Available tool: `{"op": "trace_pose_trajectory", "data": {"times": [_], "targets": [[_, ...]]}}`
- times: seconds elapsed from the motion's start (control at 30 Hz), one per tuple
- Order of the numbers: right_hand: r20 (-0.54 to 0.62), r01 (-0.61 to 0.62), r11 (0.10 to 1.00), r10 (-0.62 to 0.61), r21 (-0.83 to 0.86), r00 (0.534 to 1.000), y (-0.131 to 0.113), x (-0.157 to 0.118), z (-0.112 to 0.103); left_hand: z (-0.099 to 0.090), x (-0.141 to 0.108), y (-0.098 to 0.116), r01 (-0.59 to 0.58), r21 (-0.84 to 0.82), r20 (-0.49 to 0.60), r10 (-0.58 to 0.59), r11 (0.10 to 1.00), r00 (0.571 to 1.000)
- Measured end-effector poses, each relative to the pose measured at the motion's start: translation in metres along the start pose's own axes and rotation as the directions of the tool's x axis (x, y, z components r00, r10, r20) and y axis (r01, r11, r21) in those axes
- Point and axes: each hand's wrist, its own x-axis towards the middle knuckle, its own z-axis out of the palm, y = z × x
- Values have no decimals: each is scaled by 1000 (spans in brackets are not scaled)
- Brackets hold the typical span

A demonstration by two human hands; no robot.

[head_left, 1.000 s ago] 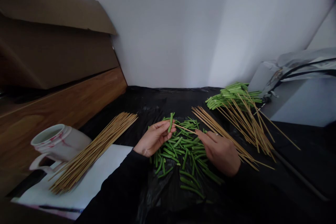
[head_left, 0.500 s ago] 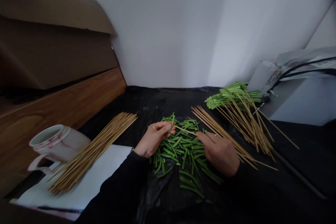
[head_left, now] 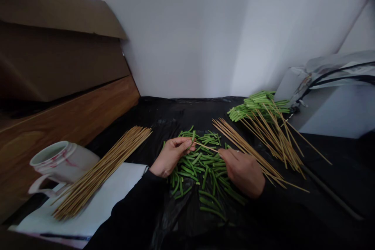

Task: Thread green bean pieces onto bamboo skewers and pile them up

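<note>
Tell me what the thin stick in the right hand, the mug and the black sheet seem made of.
Thin stick: probably bamboo or wood, dull and unpainted, judging by its plain tan colour.
Mug: likely glazed ceramic, going by its smooth, pale body with reddish markings, though plastic is possible.
Black sheet: apparently thin plastic film, slightly glossy, given its wrinkles and glints.

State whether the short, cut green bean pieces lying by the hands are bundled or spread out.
Spread out: the green bean pieces lie loose at many angles, with black plastic sheeting showing between them.
</note>
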Motion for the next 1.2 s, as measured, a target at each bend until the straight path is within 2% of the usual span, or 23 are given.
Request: {"op": "trace_pose_trajectory", "data": {"times": [0.17,0.47,0.7,0.83,0.97,1.2], "targets": [[61,-20,999,17,42,998,-1,-1,4,0,0,0,16,-4,-7,-16,1000,1000],[16,-46,992,44,115,999,0,-1,4,3,-1,-1,39,-58,15,-38,998,999],[-5,-79,995,79,63,997,-6,3,1,5,-2,4,20,-52,-67,-23,998,997],[-15,-100,990,102,105,995,-9,4,1,6,-4,5,23,-9,-59,-24,1000,998],[-26,-101,985,106,142,994,-10,3,2,8,-4,5,21,-44,-48,-23,999,999],[-3,-102,988,103,112,995,-11,2,3,9,-4,4,11,-54,-27,-12,999,1000]]}}
